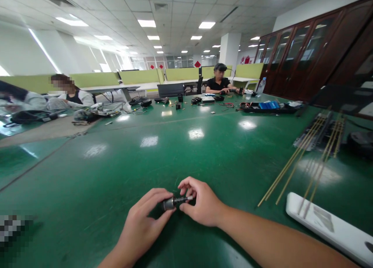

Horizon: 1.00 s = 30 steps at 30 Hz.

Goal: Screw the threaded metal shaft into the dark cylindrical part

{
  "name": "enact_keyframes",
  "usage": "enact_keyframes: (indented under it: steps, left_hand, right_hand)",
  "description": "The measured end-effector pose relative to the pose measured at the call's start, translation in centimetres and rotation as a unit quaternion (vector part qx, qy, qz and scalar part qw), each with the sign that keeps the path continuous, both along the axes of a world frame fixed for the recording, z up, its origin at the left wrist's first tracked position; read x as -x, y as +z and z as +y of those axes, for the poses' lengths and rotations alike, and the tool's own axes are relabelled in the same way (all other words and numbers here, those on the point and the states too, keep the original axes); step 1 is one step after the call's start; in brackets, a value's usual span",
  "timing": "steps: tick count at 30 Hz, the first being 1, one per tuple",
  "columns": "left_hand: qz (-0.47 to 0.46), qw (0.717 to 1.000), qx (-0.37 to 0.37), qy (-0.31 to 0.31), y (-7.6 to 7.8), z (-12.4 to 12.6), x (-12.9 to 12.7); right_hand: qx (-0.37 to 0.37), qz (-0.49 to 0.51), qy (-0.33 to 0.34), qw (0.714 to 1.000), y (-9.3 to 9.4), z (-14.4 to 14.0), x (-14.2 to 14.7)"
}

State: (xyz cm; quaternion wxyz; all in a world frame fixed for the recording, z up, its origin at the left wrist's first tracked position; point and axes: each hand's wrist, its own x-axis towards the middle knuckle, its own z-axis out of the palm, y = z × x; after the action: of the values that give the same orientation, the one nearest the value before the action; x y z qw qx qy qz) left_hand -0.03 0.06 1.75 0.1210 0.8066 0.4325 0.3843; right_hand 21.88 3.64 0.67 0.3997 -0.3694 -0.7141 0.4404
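Note:
My left hand (145,217) is closed round a dark grey metal cylinder with a thin shaft (168,203), its thumb and fingers on the cylinder's sides. The shaft has a coil round it and a bright tip, and points to the right. My right hand (204,202) is curved around the shaft's tip, with thumb and forefinger apart on either side. Whether its curled rear fingers touch the shaft is hidden. Both hands are just above the green tabletop (131,167).
Long thin brass-coloured rods (287,165) and a white elongated object (329,225) lie at right. A black tray (266,108) with blue packets stands farther back. Loose electronics (93,114) lie at the far left. A person (220,81) sits across the table, others at left.

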Motion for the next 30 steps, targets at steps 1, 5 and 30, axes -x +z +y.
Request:
enact_keyframes:
  steps: [1, 5, 30]
  left_hand:
    - [0.007, 1.0, -0.001, -0.005, -0.1, 0.0, 0.1]
    - [0.013, 1.0, 0.007, -0.005, -0.5, 0.2, 0.2]
    - [-0.021, 0.999, 0.026, -0.027, 0.3, -1.1, -0.2]
  right_hand:
    - [-0.005, -0.003, 0.001, 1.0, 0.1, 0.0, 0.0]
    - [-0.031, -0.014, -0.005, 0.999, 0.4, -0.1, 0.1]
    - [-0.096, -0.053, 0.047, 0.993, 0.6, -0.2, -0.2]
